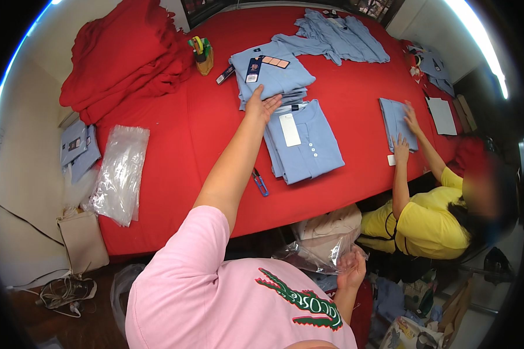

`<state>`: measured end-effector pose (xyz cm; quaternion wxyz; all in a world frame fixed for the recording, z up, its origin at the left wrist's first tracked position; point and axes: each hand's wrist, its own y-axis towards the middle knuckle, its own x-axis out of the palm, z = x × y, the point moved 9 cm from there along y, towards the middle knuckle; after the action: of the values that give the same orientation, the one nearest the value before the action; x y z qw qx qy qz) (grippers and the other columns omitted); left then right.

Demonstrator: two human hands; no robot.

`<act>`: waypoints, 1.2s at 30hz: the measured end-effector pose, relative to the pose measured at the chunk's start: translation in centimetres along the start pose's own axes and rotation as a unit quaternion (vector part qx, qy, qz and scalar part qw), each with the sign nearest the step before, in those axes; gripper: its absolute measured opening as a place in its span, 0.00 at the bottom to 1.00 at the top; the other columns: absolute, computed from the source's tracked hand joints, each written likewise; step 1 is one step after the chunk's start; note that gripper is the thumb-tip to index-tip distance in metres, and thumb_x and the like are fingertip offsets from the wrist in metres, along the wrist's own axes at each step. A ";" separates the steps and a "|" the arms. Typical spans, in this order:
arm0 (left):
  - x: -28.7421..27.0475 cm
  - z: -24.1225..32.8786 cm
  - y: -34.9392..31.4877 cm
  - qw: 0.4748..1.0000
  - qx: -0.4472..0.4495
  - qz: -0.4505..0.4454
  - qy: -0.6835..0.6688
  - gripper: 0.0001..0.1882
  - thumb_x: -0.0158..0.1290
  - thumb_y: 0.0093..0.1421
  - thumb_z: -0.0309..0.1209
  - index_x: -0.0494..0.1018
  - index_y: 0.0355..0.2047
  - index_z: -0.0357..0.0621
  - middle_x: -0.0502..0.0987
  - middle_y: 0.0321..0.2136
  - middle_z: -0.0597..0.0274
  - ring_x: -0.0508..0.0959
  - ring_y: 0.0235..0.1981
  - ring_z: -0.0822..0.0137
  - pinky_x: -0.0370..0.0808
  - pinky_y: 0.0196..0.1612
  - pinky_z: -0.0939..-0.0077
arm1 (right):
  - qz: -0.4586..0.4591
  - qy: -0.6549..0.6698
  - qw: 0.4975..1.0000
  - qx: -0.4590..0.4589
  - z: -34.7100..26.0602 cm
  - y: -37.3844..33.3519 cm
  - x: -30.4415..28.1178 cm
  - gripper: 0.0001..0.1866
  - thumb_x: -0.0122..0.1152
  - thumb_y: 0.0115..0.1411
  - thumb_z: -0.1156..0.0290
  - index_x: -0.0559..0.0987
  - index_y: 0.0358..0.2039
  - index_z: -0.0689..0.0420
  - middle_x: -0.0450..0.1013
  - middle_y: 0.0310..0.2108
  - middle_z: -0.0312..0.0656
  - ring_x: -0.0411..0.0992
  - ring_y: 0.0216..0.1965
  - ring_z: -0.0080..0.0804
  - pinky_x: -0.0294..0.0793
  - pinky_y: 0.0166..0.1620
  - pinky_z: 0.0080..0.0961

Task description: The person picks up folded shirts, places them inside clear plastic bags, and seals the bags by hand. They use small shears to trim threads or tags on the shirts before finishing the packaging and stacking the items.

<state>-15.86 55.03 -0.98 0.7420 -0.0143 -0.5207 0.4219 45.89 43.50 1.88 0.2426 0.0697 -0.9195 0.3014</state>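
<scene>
While left hand [262, 106] lies flat, unclenched, on stacked blue shirts [272, 77] with dark hangtag [253, 69], right hand [351, 269] pinches clear plastic bag [311, 256].

Your left hand [262, 104] rests on matt blue cloth shirts [273, 78]; right hand [351, 269] grips a glossy, crinkled plastic bag [314, 256].

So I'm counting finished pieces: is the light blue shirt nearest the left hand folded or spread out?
Folded. The light blue shirt lies as a neat rectangle, button placket up, beside the left hand.
</scene>
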 end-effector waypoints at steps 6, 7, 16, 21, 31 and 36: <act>2.3 -0.7 -0.8 0.997 0.063 0.034 0.025 0.36 0.56 0.74 0.44 0.58 0.71 0.34 0.72 0.60 0.26 0.80 0.60 0.36 0.82 0.60 0.45 | 0.012 0.012 1.000 -0.009 0.0 1.2 -0.2 0.13 0.63 0.70 0.61 0.78 0.48 0.54 0.59 0.22 0.28 0.58 0.23 0.22 0.66 0.34 0.31; 2.2 -0.5 -0.3 0.997 0.063 0.049 0.019 0.37 0.57 0.73 0.44 0.58 0.73 0.36 0.72 0.60 0.27 0.80 0.59 0.35 0.82 0.59 0.46 | -0.004 -0.005 1.000 -0.011 -0.1 1.5 0.7 0.13 0.63 0.70 0.61 0.78 0.48 0.54 0.58 0.22 0.28 0.59 0.23 0.22 0.67 0.34 0.30; 2.3 3.0 2.9 0.991 0.086 0.104 -0.004 0.31 0.62 0.69 0.30 0.63 0.67 0.29 0.73 0.62 0.36 0.81 0.55 0.35 0.84 0.56 0.40 | -0.066 -0.099 0.992 -0.035 -0.1 1.0 4.6 0.14 0.68 0.66 0.68 0.79 0.50 0.54 0.67 0.24 0.31 0.66 0.25 0.24 0.72 0.36 0.31; -3.1 9.3 -2.2 0.970 0.154 0.079 0.172 0.23 0.62 0.67 0.22 0.70 0.59 0.25 0.80 0.54 0.42 0.84 0.51 0.42 0.85 0.52 0.43 | -0.028 -0.099 0.994 -0.027 0.7 0.2 1.1 0.13 0.67 0.67 0.69 0.79 0.50 0.54 0.66 0.24 0.31 0.65 0.24 0.23 0.71 0.34 0.30; -36.8 11.2 -35.4 0.922 0.087 0.201 0.320 0.27 0.67 0.65 0.26 0.73 0.62 0.35 0.82 0.54 0.52 0.85 0.52 0.57 0.85 0.50 0.61 | -0.130 -0.169 0.976 -0.038 -0.7 5.3 8.3 0.16 0.68 0.67 0.66 0.78 0.52 0.56 0.67 0.26 0.29 0.66 0.27 0.22 0.71 0.36 0.27; -42.8 8.0 -48.0 0.927 0.063 0.250 0.271 0.30 0.69 0.63 0.27 0.71 0.63 0.33 0.80 0.57 0.50 0.85 0.50 0.59 0.84 0.52 0.63 | -0.214 -0.252 0.943 -0.032 2.2 6.2 17.1 0.17 0.67 0.66 0.70 0.78 0.54 0.57 0.72 0.37 0.32 0.70 0.37 0.22 0.76 0.41 0.26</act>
<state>2.82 -6.65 -7.81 0.7248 -0.2110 -0.2517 0.6056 28.37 47.54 5.47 0.0643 0.3308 -0.9230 0.1856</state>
